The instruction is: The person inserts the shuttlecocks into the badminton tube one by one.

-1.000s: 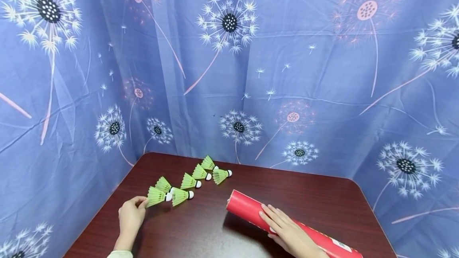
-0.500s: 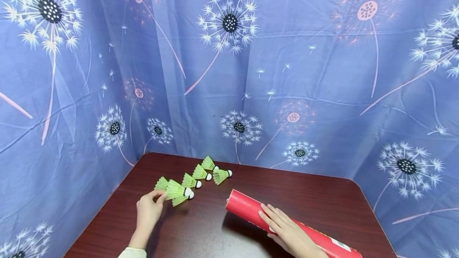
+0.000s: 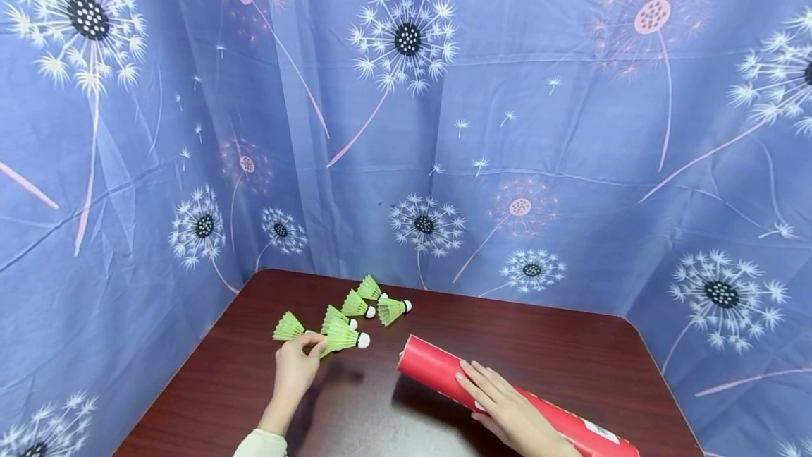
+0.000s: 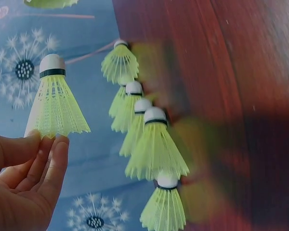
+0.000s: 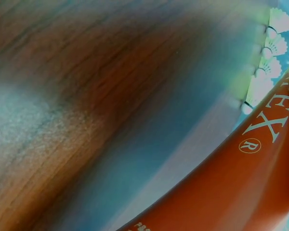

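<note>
My left hand (image 3: 294, 369) pinches a yellow-green shuttlecock (image 3: 341, 336) by the edge of its skirt, between thumb and fingers. Its white cork points right, toward the tube, and a shadow falls on the table below it. In the left wrist view the held shuttlecock (image 4: 58, 106) stands apart from the others, cork up. My right hand (image 3: 504, 407) holds a red shuttlecock tube (image 3: 438, 365), fingers laid across its top. The tube's near end lies at the lower right, its other end faces the shuttlecocks, and white letters (image 5: 267, 127) show on its side.
Several more shuttlecocks lie on the dark wood table (image 3: 539, 337), among them a left one (image 3: 288, 326), a back one (image 3: 370, 288) and a right one (image 3: 391, 311). One behind the held shuttlecock is mostly hidden. A blue dandelion-print curtain (image 3: 380, 125) surrounds the table's far sides.
My left hand has carried the pinched shuttlecock rightward across the front of the others, toward the tube's end. The right hand and the tube have stayed almost still.
</note>
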Tool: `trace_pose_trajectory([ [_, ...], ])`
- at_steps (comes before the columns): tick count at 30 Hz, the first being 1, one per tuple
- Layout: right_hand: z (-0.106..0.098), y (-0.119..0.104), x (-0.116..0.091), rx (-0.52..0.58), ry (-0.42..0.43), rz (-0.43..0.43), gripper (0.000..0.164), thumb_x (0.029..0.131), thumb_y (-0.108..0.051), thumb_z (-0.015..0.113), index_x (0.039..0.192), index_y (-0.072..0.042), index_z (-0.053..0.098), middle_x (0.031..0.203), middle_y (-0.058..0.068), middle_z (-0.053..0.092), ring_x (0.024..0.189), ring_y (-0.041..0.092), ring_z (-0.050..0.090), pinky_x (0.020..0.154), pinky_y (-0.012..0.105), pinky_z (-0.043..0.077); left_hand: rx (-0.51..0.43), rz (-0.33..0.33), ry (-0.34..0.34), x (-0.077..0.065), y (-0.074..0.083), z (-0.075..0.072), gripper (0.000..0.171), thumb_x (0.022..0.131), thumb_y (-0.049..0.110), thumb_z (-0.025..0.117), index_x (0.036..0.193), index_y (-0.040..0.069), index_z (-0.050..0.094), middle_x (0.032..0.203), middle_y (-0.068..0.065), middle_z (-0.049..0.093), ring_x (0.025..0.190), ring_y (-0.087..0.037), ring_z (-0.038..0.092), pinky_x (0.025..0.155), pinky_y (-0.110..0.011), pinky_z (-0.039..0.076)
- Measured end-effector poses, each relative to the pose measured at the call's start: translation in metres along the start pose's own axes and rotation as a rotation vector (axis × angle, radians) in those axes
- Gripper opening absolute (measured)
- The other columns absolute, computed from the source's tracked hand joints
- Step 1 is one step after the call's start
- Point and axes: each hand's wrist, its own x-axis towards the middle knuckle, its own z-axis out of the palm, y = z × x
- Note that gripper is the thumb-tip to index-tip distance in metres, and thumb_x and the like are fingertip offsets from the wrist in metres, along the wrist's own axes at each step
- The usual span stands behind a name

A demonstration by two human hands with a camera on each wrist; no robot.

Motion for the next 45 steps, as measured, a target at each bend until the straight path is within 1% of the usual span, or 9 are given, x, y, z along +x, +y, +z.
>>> trace_pose_trajectory([
  [5, -0.001, 0.000, 0.001, 0.002, -0.015, 0.018, 0.058, 0.101, -0.046, 0.034, 0.147, -0.010, 0.039, 0.151, 0.010, 0.038, 0.132, 0.030, 0.042, 0.115, 0.023, 0.011, -0.034, 0.026, -0.021, -0.001, 0.009, 0.009, 0.009, 0.074, -0.001, 0.078, 0.075, 0.006, 0.073, 0.072, -0.004, 0.070, 0.062, -0.017, 0.061, 0.059, -0.035, 0.047],
  [7, -0.001, -0.001, 0.001, 0.004, -0.034, 0.027, 0.059, 0.101, -0.047, 0.035, 0.147, -0.011, 0.038, 0.151, 0.009, 0.037, 0.132, 0.029, 0.041, 0.115, 0.022, 0.010, -0.052, 0.018, -0.037, -0.002, 0.013, 0.012, 0.009, 0.074, -0.001, 0.078, 0.075, 0.006, 0.073, 0.072, -0.003, 0.070, 0.063, -0.015, 0.060, 0.059, -0.032, 0.047],
  [11, -0.001, -0.001, 0.001, 0.003, -0.042, 0.024, 0.061, 0.099, -0.046, 0.043, 0.148, -0.011, 0.037, 0.151, 0.010, 0.037, 0.132, 0.029, 0.042, 0.115, 0.021, 0.009, -0.083, 0.005, -0.072, -0.006, 0.018, 0.018, 0.010, 0.074, -0.001, 0.078, 0.076, 0.008, 0.073, 0.073, -0.001, 0.070, 0.063, -0.010, 0.059, 0.059, -0.028, 0.047],
  [16, -0.001, -0.001, 0.003, 0.001, -0.027, 0.011, 0.061, 0.098, -0.044, 0.047, 0.147, -0.010, 0.038, 0.151, 0.011, 0.037, 0.132, 0.030, 0.042, 0.115, 0.021, 0.008, -0.120, 0.041, -0.087, -0.009, 0.025, 0.024, 0.011, 0.074, -0.001, 0.078, 0.075, 0.009, 0.073, 0.070, 0.001, 0.070, 0.061, -0.005, 0.056, 0.061, -0.028, 0.045],
  [23, 0.000, -0.002, 0.003, 0.014, -0.041, 0.026, 0.059, 0.099, -0.045, 0.044, 0.147, -0.010, 0.038, 0.152, 0.010, 0.036, 0.133, 0.029, 0.040, 0.115, 0.021, 0.009, -0.209, 0.056, -0.173, -0.014, 0.031, 0.032, 0.009, 0.076, -0.002, 0.076, 0.076, 0.005, 0.071, 0.069, -0.001, 0.067, 0.061, -0.002, 0.052, 0.056, -0.023, 0.045],
  [28, 0.001, -0.003, 0.004, 0.010, -0.047, 0.031, 0.059, 0.100, -0.046, 0.040, 0.147, -0.011, 0.038, 0.152, 0.009, 0.036, 0.133, 0.029, 0.040, 0.115, 0.022, 0.010, -0.208, 0.083, -0.184, -0.017, 0.035, 0.039, 0.012, 0.074, -0.004, 0.076, 0.075, 0.006, 0.070, 0.068, 0.000, 0.066, 0.061, -0.002, 0.053, 0.056, -0.023, 0.046],
  [36, 0.002, -0.003, 0.006, -0.001, -0.011, 0.015, 0.059, 0.101, -0.047, 0.032, 0.146, -0.010, 0.040, 0.151, 0.010, 0.038, 0.132, 0.028, 0.042, 0.115, 0.023, 0.012, -0.231, 0.075, -0.222, -0.021, 0.038, 0.047, 0.012, 0.075, -0.005, 0.076, 0.075, 0.006, 0.071, 0.068, 0.000, 0.067, 0.060, -0.003, 0.054, 0.056, -0.022, 0.046],
  [41, 0.005, -0.003, 0.007, 0.010, 0.033, -0.029, 0.055, 0.101, -0.041, 0.042, 0.144, -0.007, 0.042, 0.149, 0.013, 0.039, 0.130, 0.032, 0.045, 0.115, 0.025, 0.014, -0.233, 0.090, -0.245, -0.022, 0.038, 0.050, 0.009, 0.075, -0.003, 0.076, 0.074, 0.004, 0.070, 0.067, 0.000, 0.066, 0.060, -0.002, 0.053, 0.056, -0.021, 0.046],
  [45, 0.006, -0.003, 0.007, 0.012, 0.032, -0.037, 0.057, 0.099, -0.038, 0.051, 0.145, -0.007, 0.041, 0.150, 0.012, 0.039, 0.130, 0.031, 0.045, 0.115, 0.025, 0.014, -0.224, 0.116, -0.257, -0.022, 0.039, 0.052, 0.009, 0.075, -0.002, 0.076, 0.073, 0.004, 0.070, 0.067, 0.001, 0.067, 0.060, -0.001, 0.052, 0.056, -0.022, 0.045],
])
